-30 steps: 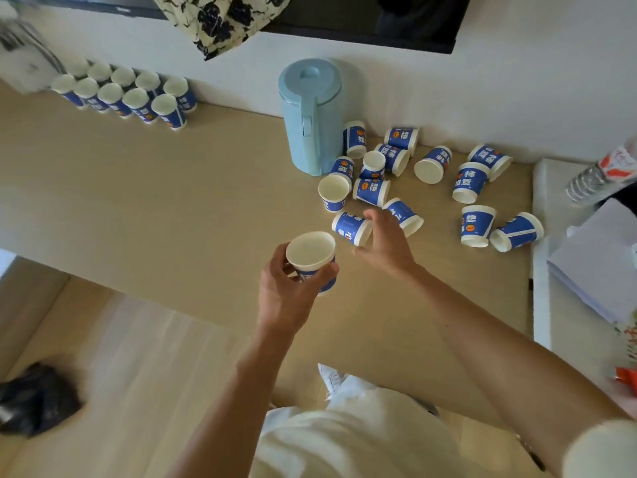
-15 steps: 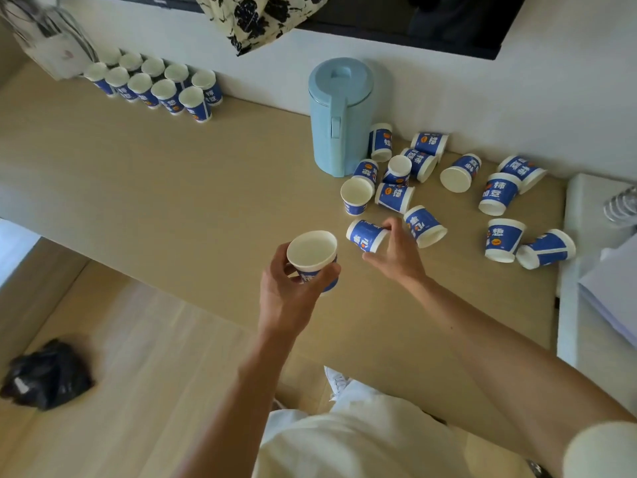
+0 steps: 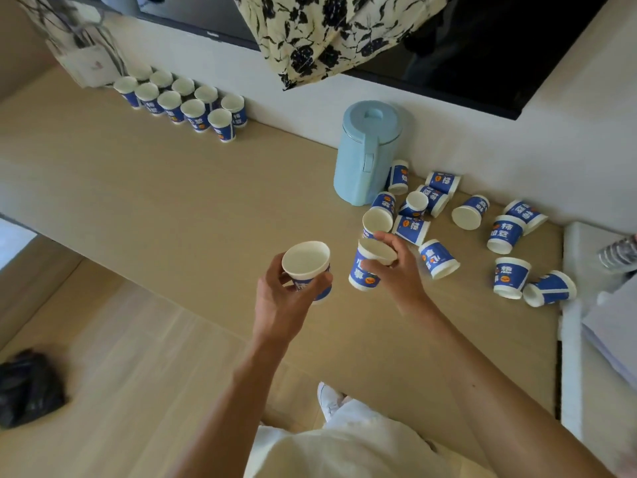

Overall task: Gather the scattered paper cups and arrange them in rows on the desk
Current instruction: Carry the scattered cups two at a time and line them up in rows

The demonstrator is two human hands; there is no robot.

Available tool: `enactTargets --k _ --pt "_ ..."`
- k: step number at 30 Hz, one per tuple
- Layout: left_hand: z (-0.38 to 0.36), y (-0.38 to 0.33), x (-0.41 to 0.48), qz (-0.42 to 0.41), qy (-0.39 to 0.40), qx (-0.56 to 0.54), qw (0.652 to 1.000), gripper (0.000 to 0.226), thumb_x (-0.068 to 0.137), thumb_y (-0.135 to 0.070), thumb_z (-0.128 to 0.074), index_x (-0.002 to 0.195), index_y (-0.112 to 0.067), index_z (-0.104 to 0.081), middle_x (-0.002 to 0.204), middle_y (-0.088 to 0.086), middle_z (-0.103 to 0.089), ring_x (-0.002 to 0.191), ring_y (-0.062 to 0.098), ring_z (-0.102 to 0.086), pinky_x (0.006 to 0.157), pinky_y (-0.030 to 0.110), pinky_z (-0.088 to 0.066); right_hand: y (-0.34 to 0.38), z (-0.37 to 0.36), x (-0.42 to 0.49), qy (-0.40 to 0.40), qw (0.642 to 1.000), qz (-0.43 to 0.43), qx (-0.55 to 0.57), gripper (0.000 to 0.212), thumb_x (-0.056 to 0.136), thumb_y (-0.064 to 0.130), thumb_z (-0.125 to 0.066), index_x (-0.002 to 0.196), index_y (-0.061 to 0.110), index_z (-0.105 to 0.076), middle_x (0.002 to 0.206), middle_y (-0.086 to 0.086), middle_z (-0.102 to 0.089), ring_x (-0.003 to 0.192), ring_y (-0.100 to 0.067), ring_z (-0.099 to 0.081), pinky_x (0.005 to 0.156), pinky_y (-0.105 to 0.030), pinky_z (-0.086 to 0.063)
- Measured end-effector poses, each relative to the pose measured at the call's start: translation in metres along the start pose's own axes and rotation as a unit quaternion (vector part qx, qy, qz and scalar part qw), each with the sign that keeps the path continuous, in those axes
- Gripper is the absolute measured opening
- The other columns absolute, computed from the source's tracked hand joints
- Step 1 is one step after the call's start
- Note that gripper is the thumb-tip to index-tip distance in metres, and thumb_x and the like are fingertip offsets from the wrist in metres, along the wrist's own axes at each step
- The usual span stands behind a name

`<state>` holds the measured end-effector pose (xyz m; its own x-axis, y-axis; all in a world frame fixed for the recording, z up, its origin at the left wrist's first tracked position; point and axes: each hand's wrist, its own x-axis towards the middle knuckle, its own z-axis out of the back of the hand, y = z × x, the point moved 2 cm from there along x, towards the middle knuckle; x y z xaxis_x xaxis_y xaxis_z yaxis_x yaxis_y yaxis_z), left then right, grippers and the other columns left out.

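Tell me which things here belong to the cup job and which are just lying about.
Job: upright cup in the left hand; tilted cup in the right hand; scattered cups; rowed cups; desk.
Lying about: blue jug; floral cloth; black bag; plastic bottle.

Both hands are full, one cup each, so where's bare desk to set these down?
The widest bare stretch of desk lies between the rows of cups at the back left and the blue jug. Right of the jug it's crowded with scattered cups lying close together.
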<state>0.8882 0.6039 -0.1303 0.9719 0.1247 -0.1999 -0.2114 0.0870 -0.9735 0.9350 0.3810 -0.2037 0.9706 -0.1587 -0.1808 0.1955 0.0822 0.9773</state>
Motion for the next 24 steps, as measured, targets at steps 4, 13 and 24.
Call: enactTargets --k 4,13,24 --pt "0.042 -0.005 0.013 -0.001 -0.009 -0.017 1.000 0.044 0.065 -0.036 -0.085 0.105 -0.034 -0.068 0.099 -0.014 -0.075 0.093 0.006 -0.071 0.074 0.022 -0.058 0.035 -0.050 -0.008 0.049 0.996 0.002 0.078 0.088 0.051 0.033 -0.085 0.131 0.025 -0.052 0.116 0.006 -0.066 0.099 -0.002 -0.068 0.078 -0.021 -0.056" --pt "0.168 -0.021 0.042 -0.026 -0.022 -0.038 0.999 0.041 0.074 -0.027 -0.082 0.113 -0.029 -0.070 0.103 -0.010 -0.076 0.097 0.009 -0.071 0.075 0.022 -0.059 0.083 -0.196 -0.023 0.113 0.982 0.031 0.148 0.058 0.063 0.025 -0.085 0.118 0.022 -0.068 0.114 -0.004 -0.075 0.104 -0.021 -0.072 0.082 -0.030 -0.058" --pt "0.341 -0.032 0.077 -0.045 -0.065 -0.029 0.996 0.041 0.077 -0.022 -0.084 0.115 -0.026 -0.070 0.101 -0.010 -0.077 0.094 0.004 -0.072 0.072 0.018 -0.057 0.132 -0.359 -0.020 0.219 0.969 0.052 0.103 0.064 0.066 0.030 -0.085 0.126 0.017 -0.065 0.125 -0.007 -0.071 0.116 -0.024 -0.067 0.087 -0.032 -0.057"
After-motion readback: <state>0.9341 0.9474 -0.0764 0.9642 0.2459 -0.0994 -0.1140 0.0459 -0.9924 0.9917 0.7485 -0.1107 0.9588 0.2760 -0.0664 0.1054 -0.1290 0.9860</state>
